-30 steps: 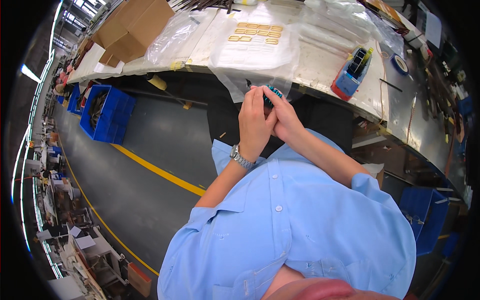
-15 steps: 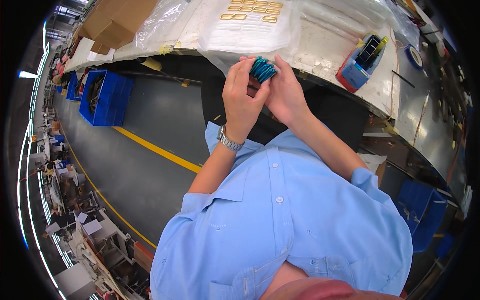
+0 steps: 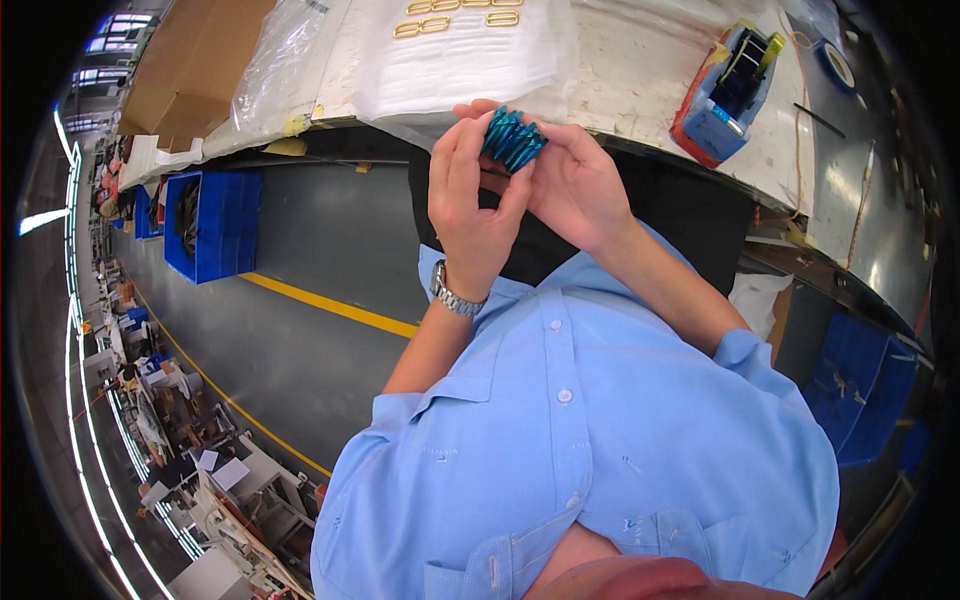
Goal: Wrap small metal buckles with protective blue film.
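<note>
A stack of shiny teal-blue flat pieces (image 3: 513,140) is held between both hands, just off the near edge of the workbench. My left hand (image 3: 470,195), with a metal watch on its wrist, closes its fingers and thumb around the stack's left side. From the right, my right hand (image 3: 582,190) cups the stack, thumb along its upper side; its other fingers are partly hidden. The pieces stand side by side, slightly fanned. Beyond them, several gold oblong buckles (image 3: 423,27) lie in rows on white sheeting (image 3: 465,75).
A blue and red tape dispenser (image 3: 722,105) stands on the bench (image 3: 620,90) at right, near a tape roll (image 3: 833,65). Clear plastic (image 3: 285,75) and an open cardboard box (image 3: 190,70) lie at left. Blue crates (image 3: 228,225) sit on the floor.
The view has shifted, so fewer gold buckles show at the top. Both hands still hold the teal stack, which looks a little more spread and turned.
</note>
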Demonstrator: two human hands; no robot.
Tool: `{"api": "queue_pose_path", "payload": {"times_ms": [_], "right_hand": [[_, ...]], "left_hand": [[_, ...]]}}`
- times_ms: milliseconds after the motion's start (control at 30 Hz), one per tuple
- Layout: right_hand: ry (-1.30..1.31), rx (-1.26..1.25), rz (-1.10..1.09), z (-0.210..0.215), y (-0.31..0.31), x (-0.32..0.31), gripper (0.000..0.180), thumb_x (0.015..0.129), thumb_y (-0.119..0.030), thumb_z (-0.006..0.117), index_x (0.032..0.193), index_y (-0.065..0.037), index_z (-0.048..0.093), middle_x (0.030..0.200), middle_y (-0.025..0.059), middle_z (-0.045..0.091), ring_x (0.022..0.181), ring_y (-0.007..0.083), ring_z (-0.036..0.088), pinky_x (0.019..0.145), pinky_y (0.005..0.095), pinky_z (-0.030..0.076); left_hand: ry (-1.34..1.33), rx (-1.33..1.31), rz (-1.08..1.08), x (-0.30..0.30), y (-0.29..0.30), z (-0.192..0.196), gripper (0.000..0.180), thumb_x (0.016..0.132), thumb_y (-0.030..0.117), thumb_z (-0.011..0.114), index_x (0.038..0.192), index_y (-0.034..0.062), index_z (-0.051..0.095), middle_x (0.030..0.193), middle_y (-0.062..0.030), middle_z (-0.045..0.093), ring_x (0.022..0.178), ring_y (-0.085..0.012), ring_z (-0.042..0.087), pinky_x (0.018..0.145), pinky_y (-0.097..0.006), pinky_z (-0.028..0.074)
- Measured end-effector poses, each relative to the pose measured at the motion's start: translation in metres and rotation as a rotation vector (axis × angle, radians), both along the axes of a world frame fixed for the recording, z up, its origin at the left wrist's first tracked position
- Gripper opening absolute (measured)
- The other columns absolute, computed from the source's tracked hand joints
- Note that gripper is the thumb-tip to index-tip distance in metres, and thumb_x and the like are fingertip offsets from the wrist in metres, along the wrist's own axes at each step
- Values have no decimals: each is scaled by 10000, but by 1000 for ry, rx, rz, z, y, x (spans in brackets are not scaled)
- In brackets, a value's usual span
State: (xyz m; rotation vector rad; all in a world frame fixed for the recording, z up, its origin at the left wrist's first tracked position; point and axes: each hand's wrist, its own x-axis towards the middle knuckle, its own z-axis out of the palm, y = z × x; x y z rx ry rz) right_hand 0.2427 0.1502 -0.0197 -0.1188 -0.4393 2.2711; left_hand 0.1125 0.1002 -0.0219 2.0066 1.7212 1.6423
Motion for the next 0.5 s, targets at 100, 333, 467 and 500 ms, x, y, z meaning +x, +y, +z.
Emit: {"api": "queue_pose_path", "payload": {"times_ms": [100, 333, 467, 500], "right_hand": [[32, 30, 6, 1, 1, 0, 578, 1101, -311, 347, 1552, 27, 476, 1578, 131, 529, 1417, 255, 542, 1251, 489, 390], [42, 36, 34, -4, 2, -12, 576, 1091, -293, 355, 1541, 41, 484, 1606, 143, 502, 1433, 263, 527, 1268, 505, 372], [32, 39, 51, -5, 3, -20, 569, 1119, -320, 353, 1529, 46, 501, 1594, 138, 515, 1416, 252, 544, 1261, 487, 385], [30, 37, 53, -4, 3, -21, 569, 1119, -320, 353, 1529, 46, 501, 1594, 138, 515, 1416, 252, 544, 1261, 487, 385]], "left_hand": [[3, -13, -15, -2, 1, -1, 590, 830, 8, 870, 1384, 9, 670, 1320, -152, 680, 1004, -222, 722, 813, -326, 609], [11, 7, 0, -15, -1, -7, 606, 831, 2, 867, 1402, 16, 664, 1322, -160, 680, 1083, -256, 716, 872, -352, 607], [-9, -13, 5, -20, -4, -8, 601, 834, 3, 867, 1400, 16, 666, 1315, -161, 681, 1085, -259, 716, 875, -353, 607], [-10, -15, 7, -21, -4, -9, 601, 834, 3, 867, 1400, 16, 666, 1315, -161, 681, 1085, -259, 716, 875, -353, 607]]}}
